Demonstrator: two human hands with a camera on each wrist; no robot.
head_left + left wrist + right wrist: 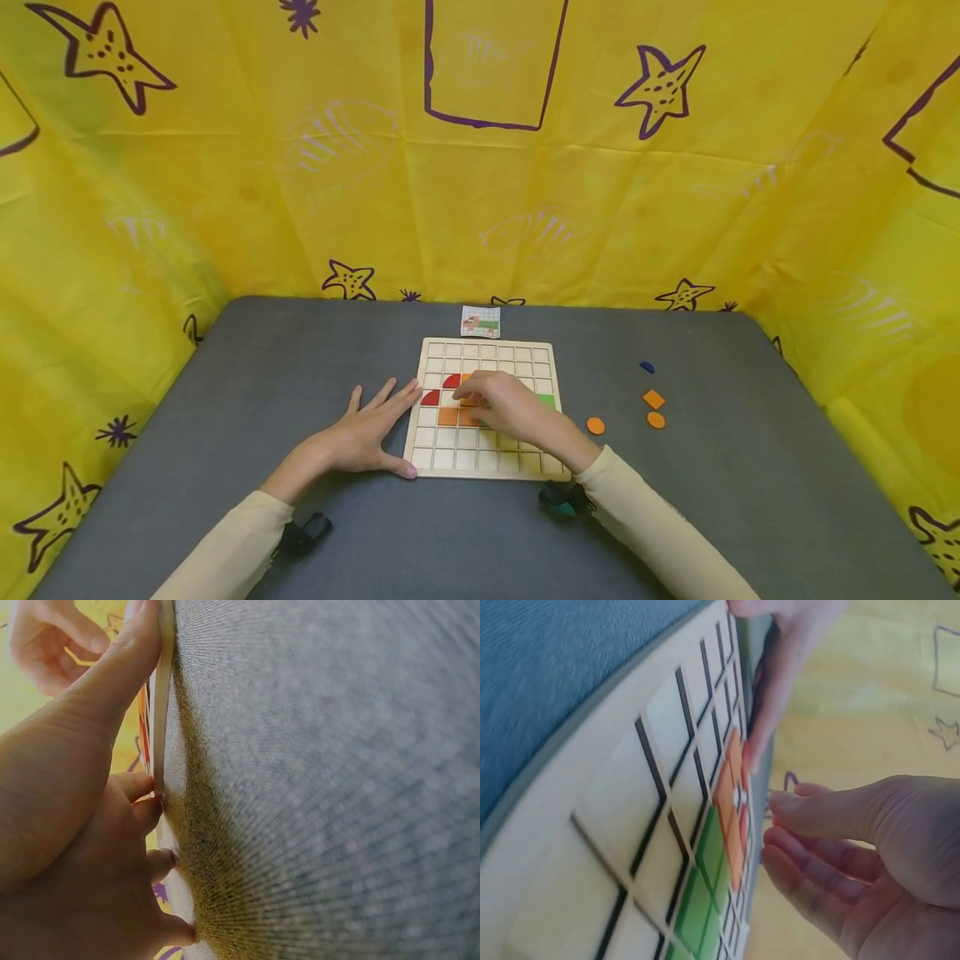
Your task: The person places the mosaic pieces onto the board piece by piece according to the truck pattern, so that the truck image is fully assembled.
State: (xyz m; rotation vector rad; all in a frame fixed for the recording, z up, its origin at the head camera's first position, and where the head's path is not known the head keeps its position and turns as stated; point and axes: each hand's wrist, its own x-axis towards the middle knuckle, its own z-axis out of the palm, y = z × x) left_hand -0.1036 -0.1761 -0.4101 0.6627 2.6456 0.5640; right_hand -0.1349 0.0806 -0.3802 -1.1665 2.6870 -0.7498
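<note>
A wooden grid board (487,460) lies flat on the dark table. My left hand (363,435), fingers spread, rests at its left edge; the thumb touches the near-left corner. In the left wrist view, the left thumb (124,664) lies along the board's rim (160,720). Over the middle of the board hovers my right hand (513,407), fingers loosely bent, with no piece visible between them. Red quarter-round pieces (431,398), orange pieces (447,417) and green pieces (703,889) sit in the grid. The right hand hides part of them.
A small pattern card (480,322) lies behind the board. To the right are a blue half-round piece (647,367), an orange square (654,399) and two orange discs (596,426). Yellow cloth (480,192) hangs behind the table and along its sides.
</note>
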